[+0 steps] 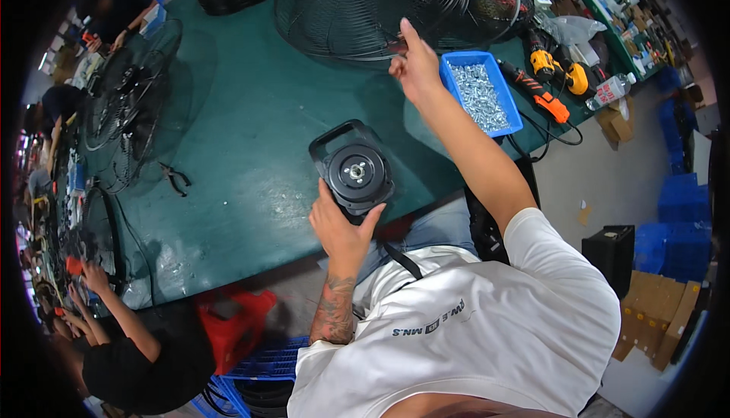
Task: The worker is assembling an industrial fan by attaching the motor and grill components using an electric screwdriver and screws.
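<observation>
A round black fan motor housing [357, 168] with a loop-shaped handle stands on the green table close to me, its metal centre facing up. My left hand [341, 224] is wrapped round its near side, thumb and fingers on opposite edges. Out ahead, my right hand [417, 64] is raised by the near rim of a black wire fan guard [342, 15]. Its index finger stretches out and the thumb stands apart; the remaining fingers are partly hidden, and I see nothing held. Right beside that forearm sits a blue tray [515, 123] full of small silver screws [477, 91].
An orange-black electric screwdriver [544, 98], yellow drills [543, 62] and a water bottle [610, 92] lie at the right. Pliers [174, 179] rest on the left of the table [251, 114], near more fan guards [125, 114]. Other people work along the left.
</observation>
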`<state>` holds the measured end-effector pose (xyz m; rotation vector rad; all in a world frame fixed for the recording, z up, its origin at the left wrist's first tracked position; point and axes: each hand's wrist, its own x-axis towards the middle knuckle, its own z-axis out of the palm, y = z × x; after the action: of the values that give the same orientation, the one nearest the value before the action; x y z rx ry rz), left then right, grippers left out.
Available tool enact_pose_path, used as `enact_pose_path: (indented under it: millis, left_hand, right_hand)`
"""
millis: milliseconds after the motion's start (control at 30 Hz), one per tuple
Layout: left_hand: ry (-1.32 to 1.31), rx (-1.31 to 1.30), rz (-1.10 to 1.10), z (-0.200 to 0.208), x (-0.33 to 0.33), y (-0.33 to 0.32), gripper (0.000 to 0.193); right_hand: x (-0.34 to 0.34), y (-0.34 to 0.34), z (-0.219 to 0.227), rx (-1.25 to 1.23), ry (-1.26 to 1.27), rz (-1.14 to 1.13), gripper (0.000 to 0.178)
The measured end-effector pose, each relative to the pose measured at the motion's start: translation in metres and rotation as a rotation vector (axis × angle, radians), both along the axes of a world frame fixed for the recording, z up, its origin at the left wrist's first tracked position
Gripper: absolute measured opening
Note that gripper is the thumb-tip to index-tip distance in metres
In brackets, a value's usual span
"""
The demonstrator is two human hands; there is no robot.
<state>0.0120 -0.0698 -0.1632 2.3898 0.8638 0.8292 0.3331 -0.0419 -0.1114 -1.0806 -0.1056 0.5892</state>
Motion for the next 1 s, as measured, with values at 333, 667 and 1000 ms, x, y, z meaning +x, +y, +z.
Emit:
enact_pose_path:
  millis: [333, 667, 1000]
  left_hand:
    - [-0.420, -0.342, 0.064, 0.064, -0.026, 0.044, 0.084]
    - [-1.006, -0.433, 0.247, 0.158, -0.071, 0.090, 0.060]
    - [-0.984, -1.052, -0.177, 0.070, -0.134, 0.063, 0.081]
  right_hand:
    - [-0.071, 0.065, 0.104, 0.069, -1.042, 0.278, 0.027]
    - [-0.189, -0.001, 0.104, 0.168, -2.162, 0.472, 0.036]
    - [-0.092, -0.130, 0.062, 0.315, -0.056, 0.634, 0.071]
